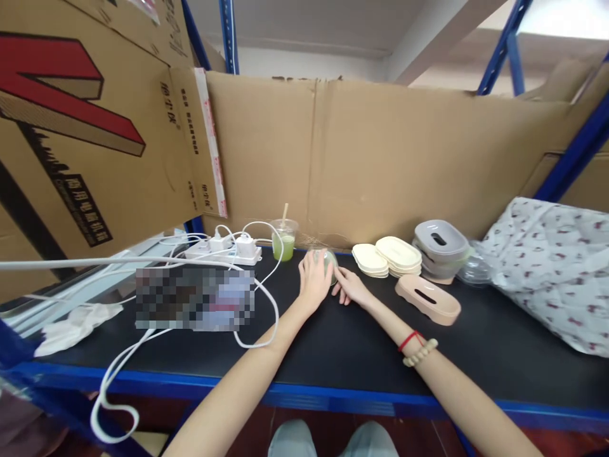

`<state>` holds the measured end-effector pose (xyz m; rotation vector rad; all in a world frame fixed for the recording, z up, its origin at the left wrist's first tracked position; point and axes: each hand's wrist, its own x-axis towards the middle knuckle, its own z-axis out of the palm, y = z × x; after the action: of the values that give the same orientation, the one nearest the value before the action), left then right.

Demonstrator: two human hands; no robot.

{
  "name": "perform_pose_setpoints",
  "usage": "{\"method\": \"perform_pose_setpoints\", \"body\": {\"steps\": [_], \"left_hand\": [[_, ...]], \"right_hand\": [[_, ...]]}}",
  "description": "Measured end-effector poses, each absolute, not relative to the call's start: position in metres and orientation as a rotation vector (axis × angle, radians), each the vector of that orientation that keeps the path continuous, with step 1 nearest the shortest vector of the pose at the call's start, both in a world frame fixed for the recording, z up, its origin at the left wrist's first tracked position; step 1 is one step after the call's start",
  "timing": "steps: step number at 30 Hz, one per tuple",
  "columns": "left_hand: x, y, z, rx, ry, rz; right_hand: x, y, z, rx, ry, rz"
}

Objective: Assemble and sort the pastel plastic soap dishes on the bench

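A clear round plastic dome [332, 257] sits on the black tabletop in front of the cardboard wall. Over its left side and top lies my left hand [314, 277], fingers curved around it. My right hand [351, 285] meets the dome's right edge with thumb and forefinger, the other fingers curled beneath. Both hands partly hide the dome, and I cannot make out what is under it. Just left of them stands a plastic cup of green drink [284, 244] with a straw. To the right are stacks of cream oval lids [398, 252].
A pinkish oval slotted piece [428, 299] lies on the right, before stacked grey ones [440, 241] and clear plastic covers [476, 266]. A patterned bag [556, 273] fills the right end. Left are a power strip [247, 251], looping white cables, a blurred-out item [195, 298] and crumpled tissue [78, 327].
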<state>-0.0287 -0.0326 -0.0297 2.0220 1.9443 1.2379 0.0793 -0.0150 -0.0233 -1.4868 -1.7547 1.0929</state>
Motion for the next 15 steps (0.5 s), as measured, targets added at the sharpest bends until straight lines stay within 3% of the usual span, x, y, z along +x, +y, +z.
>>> {"method": "perform_pose_setpoints", "body": {"steps": [2, 7, 11, 15], "left_hand": [[-0.028, -0.032, -0.033, 2.231, 1.960, 1.073], [-0.026, -0.023, -0.050, 2.321, 2.017, 1.102], [-0.024, -0.017, -0.058, 2.239, 2.024, 1.199], [-0.018, -0.023, -0.052, 2.211, 1.952, 1.285]], "right_hand": [[0.092, -0.016, -0.015, -1.470, -1.775, 0.946], [0.152, -0.010, 0.014, -1.421, -1.566, 0.140], [0.204, 0.000, 0.023, -1.489, -1.135, -0.202], [0.242, 0.012, 0.020, -1.506, -1.071, -0.374]]}}
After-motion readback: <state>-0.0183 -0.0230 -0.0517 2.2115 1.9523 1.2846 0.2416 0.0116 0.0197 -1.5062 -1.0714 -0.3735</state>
